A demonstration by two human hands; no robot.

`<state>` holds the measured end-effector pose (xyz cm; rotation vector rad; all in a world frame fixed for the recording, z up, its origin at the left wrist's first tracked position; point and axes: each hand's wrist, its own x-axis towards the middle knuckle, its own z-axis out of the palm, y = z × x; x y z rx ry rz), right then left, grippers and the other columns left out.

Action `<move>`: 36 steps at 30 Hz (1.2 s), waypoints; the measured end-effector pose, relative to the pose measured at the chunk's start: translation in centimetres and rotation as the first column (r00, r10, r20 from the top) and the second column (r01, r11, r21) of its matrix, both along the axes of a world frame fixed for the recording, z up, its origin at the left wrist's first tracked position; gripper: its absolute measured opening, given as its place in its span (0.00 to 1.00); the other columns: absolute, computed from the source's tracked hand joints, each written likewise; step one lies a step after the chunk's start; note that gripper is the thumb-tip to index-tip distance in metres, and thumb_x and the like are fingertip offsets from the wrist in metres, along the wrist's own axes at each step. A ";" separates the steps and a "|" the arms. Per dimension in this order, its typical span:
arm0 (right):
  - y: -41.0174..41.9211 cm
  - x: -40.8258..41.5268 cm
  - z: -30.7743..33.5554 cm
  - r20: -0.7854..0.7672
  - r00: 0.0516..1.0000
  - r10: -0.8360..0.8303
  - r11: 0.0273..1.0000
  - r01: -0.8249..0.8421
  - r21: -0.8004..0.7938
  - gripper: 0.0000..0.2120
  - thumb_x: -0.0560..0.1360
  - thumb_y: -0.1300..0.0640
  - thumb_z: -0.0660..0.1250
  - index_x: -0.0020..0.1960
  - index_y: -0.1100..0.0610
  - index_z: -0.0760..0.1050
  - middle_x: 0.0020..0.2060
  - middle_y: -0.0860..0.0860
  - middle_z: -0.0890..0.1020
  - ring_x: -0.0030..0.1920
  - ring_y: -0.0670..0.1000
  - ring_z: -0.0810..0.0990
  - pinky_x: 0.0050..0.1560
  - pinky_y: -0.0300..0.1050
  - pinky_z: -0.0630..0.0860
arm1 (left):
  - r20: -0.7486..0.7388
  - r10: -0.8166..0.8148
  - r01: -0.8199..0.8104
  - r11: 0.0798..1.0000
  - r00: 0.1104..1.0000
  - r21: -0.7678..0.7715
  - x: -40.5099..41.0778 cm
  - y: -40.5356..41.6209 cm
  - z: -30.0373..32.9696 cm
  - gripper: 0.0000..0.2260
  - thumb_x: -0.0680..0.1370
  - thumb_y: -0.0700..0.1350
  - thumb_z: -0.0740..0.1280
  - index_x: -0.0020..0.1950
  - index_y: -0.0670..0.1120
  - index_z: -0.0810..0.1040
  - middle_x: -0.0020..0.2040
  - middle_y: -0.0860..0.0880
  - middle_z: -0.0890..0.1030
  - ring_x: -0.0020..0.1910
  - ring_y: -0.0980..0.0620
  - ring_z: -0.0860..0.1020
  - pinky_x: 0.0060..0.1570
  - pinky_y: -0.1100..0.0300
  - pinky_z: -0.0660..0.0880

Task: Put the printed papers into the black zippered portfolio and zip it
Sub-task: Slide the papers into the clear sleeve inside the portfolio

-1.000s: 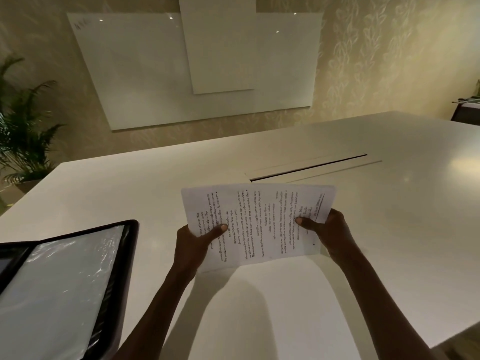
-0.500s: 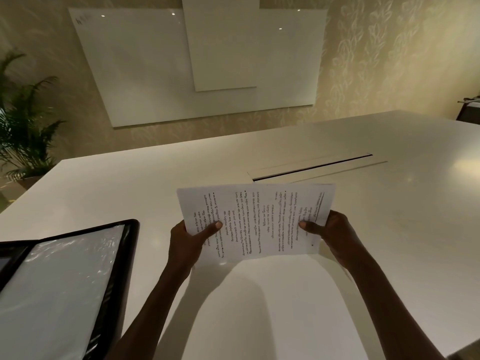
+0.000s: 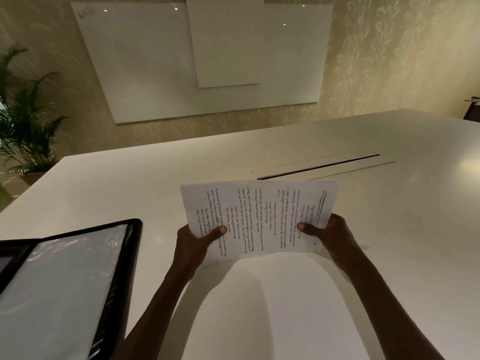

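Printed papers (image 3: 259, 219) held above the table (image 3: 130, 183), each hand's grip clamped: left hand (image 3: 193, 245), right hand (image 3: 330, 235).

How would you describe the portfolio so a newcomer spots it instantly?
Start at the big white table. Go to its near left corner, left of the left hand. The black zippered portfolio lies open there, a black frame around a shiny clear plastic sleeve; it is the only dark thing on the table.
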<state>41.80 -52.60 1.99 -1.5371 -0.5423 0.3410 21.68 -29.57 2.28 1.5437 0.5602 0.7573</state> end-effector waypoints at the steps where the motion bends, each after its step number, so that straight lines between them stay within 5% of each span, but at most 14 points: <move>1: 0.0 0.0 -0.1 -0.003 1.000 -0.003 1.000 0.003 -0.006 0.13 0.66 0.64 0.78 0.47 0.52 0.81 0.41 0.45 0.87 0.43 0.47 0.86 0.47 0.46 0.82 | -0.004 -0.005 0.005 1.000 1.000 -0.003 0.0 0.1 -0.1 0.15 0.66 0.41 0.79 0.51 0.51 0.82 0.47 0.52 0.86 0.46 0.51 0.85 0.46 0.52 0.81; 9: 0.2 0.5 -1.0 -0.037 0.999 -0.006 1.000 0.005 -0.030 0.17 0.65 0.62 0.79 0.53 0.56 0.82 0.48 0.50 0.87 0.49 0.54 0.86 0.55 0.57 0.80 | -0.031 -0.026 0.026 0.999 0.999 0.022 -0.1 0.6 -0.2 0.15 0.67 0.42 0.79 0.51 0.52 0.82 0.48 0.52 0.86 0.46 0.51 0.85 0.49 0.46 0.81; 17: 0.9 -0.1 -0.3 0.016 0.998 -0.056 0.998 0.056 0.013 0.12 0.68 0.62 0.77 0.47 0.51 0.80 0.42 0.45 0.86 0.42 0.48 0.86 0.36 0.37 0.80 | -0.032 -0.026 0.026 1.000 0.999 0.004 0.2 1.1 0.2 0.15 0.67 0.46 0.78 0.53 0.49 0.82 0.49 0.50 0.86 0.46 0.49 0.85 0.51 0.42 0.80; 26: 0.4 0.2 -0.5 -0.013 0.999 -0.039 0.998 0.039 -0.043 0.16 0.66 0.61 0.79 0.53 0.57 0.81 0.48 0.51 0.87 0.49 0.54 0.86 0.53 0.60 0.81 | -0.007 -0.046 0.046 0.999 0.999 0.006 -0.2 0.9 0.0 0.16 0.68 0.40 0.77 0.54 0.50 0.81 0.49 0.54 0.86 0.48 0.51 0.85 0.46 0.52 0.81; 29: 0.3 -0.6 -1.2 -0.011 0.999 -0.039 0.997 0.038 -0.067 0.15 0.67 0.62 0.78 0.52 0.56 0.81 0.49 0.50 0.86 0.48 0.51 0.85 0.54 0.55 0.81 | -0.032 -0.054 0.055 0.998 0.998 0.024 -0.7 0.3 -1.0 0.17 0.68 0.41 0.77 0.54 0.53 0.80 0.50 0.56 0.85 0.49 0.53 0.84 0.47 0.55 0.81; 33: 0.6 -0.7 0.3 0.058 0.998 0.008 0.997 -0.003 -0.076 0.13 0.69 0.60 0.77 0.51 0.52 0.79 0.48 0.48 0.86 0.45 0.45 0.86 0.39 0.39 0.81 | -0.022 -0.048 0.048 0.999 0.999 0.002 -1.3 0.8 -0.1 0.19 0.68 0.41 0.77 0.58 0.48 0.80 0.52 0.51 0.85 0.49 0.51 0.84 0.49 0.50 0.81; 36: 1.2 -1.2 1.8 0.091 0.994 0.064 0.995 -0.056 -0.086 0.12 0.71 0.55 0.75 0.54 0.51 0.80 0.49 0.48 0.86 0.49 0.52 0.86 0.48 0.56 0.83 | -0.003 -0.040 0.040 0.999 0.999 -0.020 -2.4 1.6 1.2 0.20 0.69 0.40 0.77 0.59 0.46 0.80 0.52 0.51 0.85 0.49 0.51 0.84 0.48 0.52 0.81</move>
